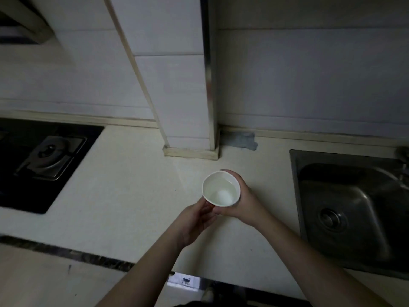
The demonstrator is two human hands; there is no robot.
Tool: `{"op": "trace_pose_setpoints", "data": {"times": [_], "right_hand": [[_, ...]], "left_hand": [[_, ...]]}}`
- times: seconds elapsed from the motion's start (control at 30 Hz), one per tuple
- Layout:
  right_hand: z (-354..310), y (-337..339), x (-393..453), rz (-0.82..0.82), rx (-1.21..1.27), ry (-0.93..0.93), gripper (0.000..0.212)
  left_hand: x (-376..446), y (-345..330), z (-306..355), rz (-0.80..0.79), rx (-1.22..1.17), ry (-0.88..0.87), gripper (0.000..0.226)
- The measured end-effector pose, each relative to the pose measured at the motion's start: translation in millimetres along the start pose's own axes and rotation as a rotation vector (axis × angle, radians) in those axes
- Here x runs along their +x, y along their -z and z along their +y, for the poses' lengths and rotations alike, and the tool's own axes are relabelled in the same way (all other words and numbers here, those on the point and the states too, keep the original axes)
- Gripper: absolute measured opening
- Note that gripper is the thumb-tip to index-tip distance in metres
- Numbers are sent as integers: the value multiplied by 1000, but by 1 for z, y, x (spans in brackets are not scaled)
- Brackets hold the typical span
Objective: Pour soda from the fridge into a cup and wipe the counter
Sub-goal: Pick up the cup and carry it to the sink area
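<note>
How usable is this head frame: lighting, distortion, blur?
Head view: dim, darkening at the corners; wide-angle bend tilts the wall column; stove slightly soft; cup, held by both hands (left, right), is clear, with pale liquid visible.

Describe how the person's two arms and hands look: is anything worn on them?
Both forearms are bare up to the picture's lower edge; no sleeves show. The left hand and right hand carry no gloves, and no watch, bracelet or ring is visible.
</note>
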State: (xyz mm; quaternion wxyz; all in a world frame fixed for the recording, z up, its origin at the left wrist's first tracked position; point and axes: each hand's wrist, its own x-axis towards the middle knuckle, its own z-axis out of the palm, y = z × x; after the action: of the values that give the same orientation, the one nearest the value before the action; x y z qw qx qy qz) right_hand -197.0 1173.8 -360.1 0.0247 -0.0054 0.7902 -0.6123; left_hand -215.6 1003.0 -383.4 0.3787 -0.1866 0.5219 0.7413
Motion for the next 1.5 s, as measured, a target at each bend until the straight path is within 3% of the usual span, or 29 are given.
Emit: {"op": "trace_pose_setpoints", "data": {"times": [0.27,0.8,1.17,1.33,1.5], "right_hand": [[-28,6,-33,195,-4,-11,87],[-55,48,-121,492,-57,-110,83],[-45,137,-242,802,-28,-166,93],[-37,194,-307,924,-61,-166,84],[-30,253,-371,988,-92,-201,77]], "left_hand": [[-6,-25,-2,-154,-174,11,45],[-20,-92,-27,-412,9,134,41],[-46,-226,-94,-597,268,204,32],[-63,-306,-146,-652,303,267,50],[-86,-381,-198,-745,335,310,48]]}}
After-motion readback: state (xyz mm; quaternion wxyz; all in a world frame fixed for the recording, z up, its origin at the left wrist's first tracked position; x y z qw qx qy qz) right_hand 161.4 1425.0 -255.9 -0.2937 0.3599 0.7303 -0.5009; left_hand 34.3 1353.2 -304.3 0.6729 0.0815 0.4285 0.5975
